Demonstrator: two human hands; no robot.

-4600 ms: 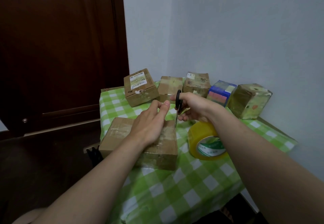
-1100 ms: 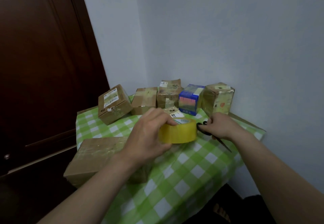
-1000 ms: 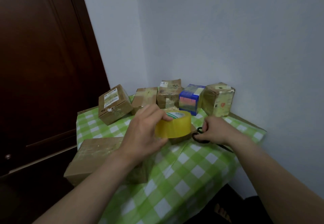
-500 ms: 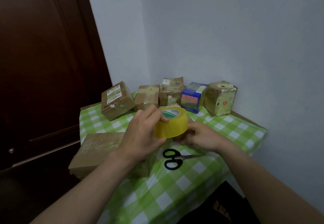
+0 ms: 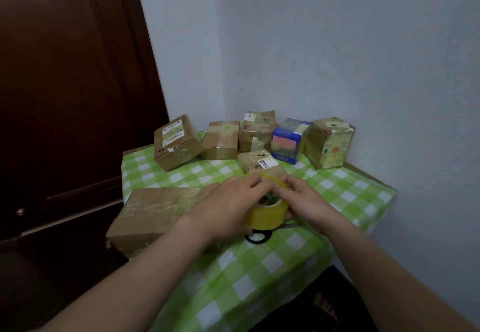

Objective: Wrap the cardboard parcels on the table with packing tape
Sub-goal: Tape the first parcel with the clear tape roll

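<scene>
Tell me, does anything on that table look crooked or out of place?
Two things. The large flat parcel juts past the left edge of the table, and the labelled box in the back row looks tipped compared with its neighbours. The scissors lie half hidden behind the tape roll.

**Dim, flat indoor light with a wide-angle bend**

Soft, dull light spreads evenly over the pale wall [image 5: 337,46] from 12 to 3 o'clock. The dark door [image 5: 65,85], from 9 to 11 o'clock, swallows detail. Shadows under the parcels [image 5: 178,142] are faint. The tape roll [image 5: 267,217] looks slightly soft. The door edge bows, and the corners at 5 and 7 o'clock stretch.
</scene>
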